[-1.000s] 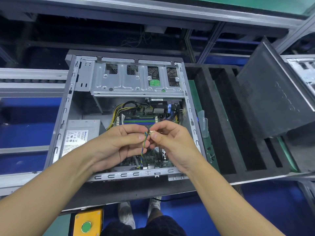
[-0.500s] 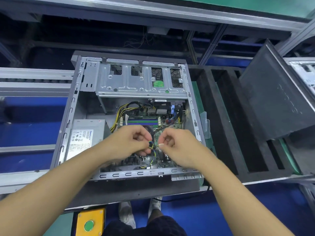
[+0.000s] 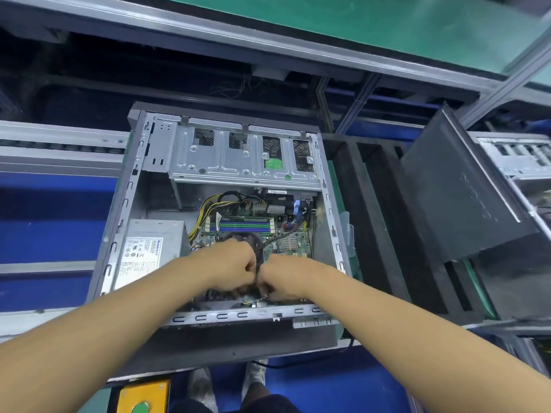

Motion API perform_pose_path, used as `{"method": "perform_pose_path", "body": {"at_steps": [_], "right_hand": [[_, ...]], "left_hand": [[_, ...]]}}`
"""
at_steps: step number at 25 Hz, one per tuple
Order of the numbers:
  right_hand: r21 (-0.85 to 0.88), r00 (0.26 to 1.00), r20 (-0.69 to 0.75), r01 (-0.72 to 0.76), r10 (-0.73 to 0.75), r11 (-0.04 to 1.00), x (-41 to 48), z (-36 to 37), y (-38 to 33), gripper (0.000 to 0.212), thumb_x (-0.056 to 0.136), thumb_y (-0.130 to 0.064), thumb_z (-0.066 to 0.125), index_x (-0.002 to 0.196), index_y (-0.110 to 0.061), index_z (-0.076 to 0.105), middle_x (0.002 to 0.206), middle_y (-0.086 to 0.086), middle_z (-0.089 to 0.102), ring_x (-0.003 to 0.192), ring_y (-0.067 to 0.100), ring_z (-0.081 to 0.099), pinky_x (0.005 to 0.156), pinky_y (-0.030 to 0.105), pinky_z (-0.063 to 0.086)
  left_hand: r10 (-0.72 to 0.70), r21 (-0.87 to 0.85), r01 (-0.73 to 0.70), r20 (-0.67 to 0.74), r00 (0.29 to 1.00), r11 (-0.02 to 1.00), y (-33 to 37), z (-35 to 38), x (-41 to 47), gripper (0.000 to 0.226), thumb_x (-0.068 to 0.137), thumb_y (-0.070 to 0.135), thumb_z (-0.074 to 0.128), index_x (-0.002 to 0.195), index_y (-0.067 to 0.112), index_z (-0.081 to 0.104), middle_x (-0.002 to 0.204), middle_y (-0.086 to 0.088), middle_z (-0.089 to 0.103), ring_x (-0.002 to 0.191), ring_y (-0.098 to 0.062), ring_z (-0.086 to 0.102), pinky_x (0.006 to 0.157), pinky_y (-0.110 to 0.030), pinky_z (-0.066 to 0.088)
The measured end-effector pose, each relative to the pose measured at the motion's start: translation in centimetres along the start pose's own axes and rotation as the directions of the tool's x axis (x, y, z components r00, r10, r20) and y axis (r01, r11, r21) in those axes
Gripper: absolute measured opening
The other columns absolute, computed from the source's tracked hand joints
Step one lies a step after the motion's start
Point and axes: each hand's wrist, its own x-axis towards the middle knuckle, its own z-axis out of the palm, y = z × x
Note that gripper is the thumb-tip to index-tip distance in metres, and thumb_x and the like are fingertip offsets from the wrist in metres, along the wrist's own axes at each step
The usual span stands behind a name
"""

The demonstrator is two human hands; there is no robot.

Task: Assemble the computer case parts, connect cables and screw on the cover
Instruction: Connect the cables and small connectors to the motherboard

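Two hands are reaching down into the open computer case [image 3: 131,204], which is lying on its side on a dark pad [image 3: 238,341]. The left hand [image 3: 229,269] and the right hand [image 3: 283,278] are meeting knuckle to knuckle over the near edge of the motherboard [image 3: 289,242], fingers curling downward. I cannot tell whether either is pinching anything, since the fingertips are hiding, though a few small wires [image 3: 247,301] are showing just beneath them. Judging by this, the job is sitting in its cabling stage. The power supply [image 3: 149,248], drive cage [image 3: 226,162] and board are already sitting in place, and yellow-and-black power leads [image 3: 208,210] are running to the board. The cover [image 3: 465,198] is leaning well apart at the right, above a black foam tray [image 3: 372,219], so closing and screwing are remaining. Grey conveyor rails [image 3: 44,150] are running past on the left, a second chassis [image 3: 512,156] is waiting at far right, and a yellow box with a green button [image 3: 143,397] is sitting near the person's shoes [image 3: 256,374].
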Motion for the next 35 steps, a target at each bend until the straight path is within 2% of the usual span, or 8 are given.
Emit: {"method": "perform_pose_path", "body": {"at_steps": [2, 5, 9, 14, 18, 24, 30, 35], "right_hand": [[-0.03, 0.999, 0.008, 0.039, -0.039, 0.999, 0.3, 0.2, 0.3, 0.018, 0.088, -0.009, 0.066, 0.104, -0.013, 0.074, 0.102, 0.008, 0.07, 0.093, 0.03, 0.063, 0.081, 0.039, 0.055], [-0.101, 0.996, 0.044, 0.077, -0.073, 0.992, 0.4, 0.4, 0.8, 0.019, 0.091, -0.01, 0.064, 0.109, -0.009, 0.068, 0.105, 0.014, 0.067, 0.095, 0.034, 0.063, 0.081, 0.043, 0.055], [-0.152, 0.992, 0.055, 0.123, -0.116, 0.981, 0.6, 0.6, 0.7, 0.029, 0.092, -0.007, 0.063, 0.121, -0.008, 0.063, 0.111, 0.018, 0.064, 0.096, 0.036, 0.063, 0.077, 0.043, 0.054], [-0.125, 0.992, 0.122, 0.034, -0.018, 0.992, 1.2, 0.9, 0.5, 0.021, 0.098, -0.011, 0.059, 0.117, -0.004, 0.066, 0.106, 0.018, 0.066, 0.096, 0.037, 0.065, 0.08, 0.042, 0.054], [-0.176, 0.99, 0.131, 0.084, -0.061, 0.981, 1.1, 0.8, 0.5, 0.019, 0.101, -0.007, 0.048, 0.107, 0.0, 0.064, 0.103, 0.02, 0.066, 0.084, 0.033, 0.055, 0.071, 0.039, 0.041], [-0.254, 0.981, 0.13, 0.172, -0.142, 0.952, 1.3, 1.0, 0.3, 0.012, 0.101, -0.007, 0.047, 0.098, -0.002, 0.058, 0.098, 0.019, 0.068, 0.089, 0.037, 0.065, 0.071, 0.042, 0.051], [-0.237, 0.975, 0.177, 0.176, -0.136, 0.955, 1.4, 1.4, 0.1, 0.019, 0.101, 0.001, 0.048, 0.113, 0.007, 0.062, 0.108, 0.021, 0.067, 0.099, 0.039, 0.065, 0.077, 0.048, 0.056], [-0.13, 0.982, 0.146, 0.141, -0.121, 0.981, 0.4, 1.0, 0.7, 0.026, 0.098, 0.003, 0.053, 0.124, 0.003, 0.055, 0.115, 0.023, 0.063, 0.103, 0.04, 0.063, 0.088, 0.054, 0.055]], "left_hand": [[0.063, 0.053, -0.059, -0.062, 0.996, 0.997, -0.4, 0.2, -0.2, 0.017, 0.088, 0.025, 0.056, 0.072, 0.025, 0.061, 0.074, 0.004, 0.069, 0.074, -0.019, 0.066, 0.073, -0.039, 0.057], [0.179, 0.189, -0.153, -0.127, 0.976, 0.97, -1.1, 0.6, -0.6, 0.015, 0.091, 0.031, 0.051, 0.077, 0.03, 0.058, 0.073, 0.006, 0.058, 0.071, -0.019, 0.06, 0.061, -0.034, 0.05], [0.244, 0.286, -0.219, -0.051, 0.968, 0.933, -1.6, 1.2, -0.5, 0.016, 0.091, 0.038, 0.052, 0.079, 0.03, 0.06, 0.07, 0.007, 0.05, 0.068, -0.02, 0.055, 0.056, -0.028, 0.039], [0.173, -0.019, -0.172, 0.056, 0.983, 0.985, -1.4, 1.3, 0.0, 0.044, 0.097, 0.051, 0.044, 0.075, 0.02, 0.066, 0.064, 0.007, 0.065, 0.059, -0.007, 0.059, 0.069, -0.027, 0.05], [0.16, 0.097, -0.167, 0.077, 0.984, 0.981, -1.2, 1.4, 0.3, 0.049, 0.093, 0.058, 0.047, 0.079, 0.015, 0.066, 0.069, -0.001, 0.059, 0.065, -0.019, 0.051, 0.069, -0.035, 0.047], [0.187, 0.12, -0.199, 0.104, 0.977, 0.973, -1.3, 0.9, 0.6, 0.037, 0.088, 0.055, 0.055, 0.07, 0.023, 0.06, 0.06, 0.003, 0.051, 0.053, -0.011, 0.041, 0.059, -0.031, 0.039], [0.176, 0.143, -0.182, 0.054, 0.983, 0.973, -1.7, 1.1, 0.3, 0.026, 0.08, 0.042, 0.052, 0.071, 0.018, 0.053, 0.062, -0.001, 0.047, 0.055, -0.015, 0.033, 0.048, -0.025, 0.028], [0.145, 0.121, -0.149, 0.044, 0.988, 0.981, -2.0, 1.5, 0.7, 0.032, 0.083, 0.049, 0.049, 0.068, 0.021, 0.05, 0.06, 0.002, 0.045, 0.053, -0.014, 0.034, 0.05, -0.028, 0.029]]}}
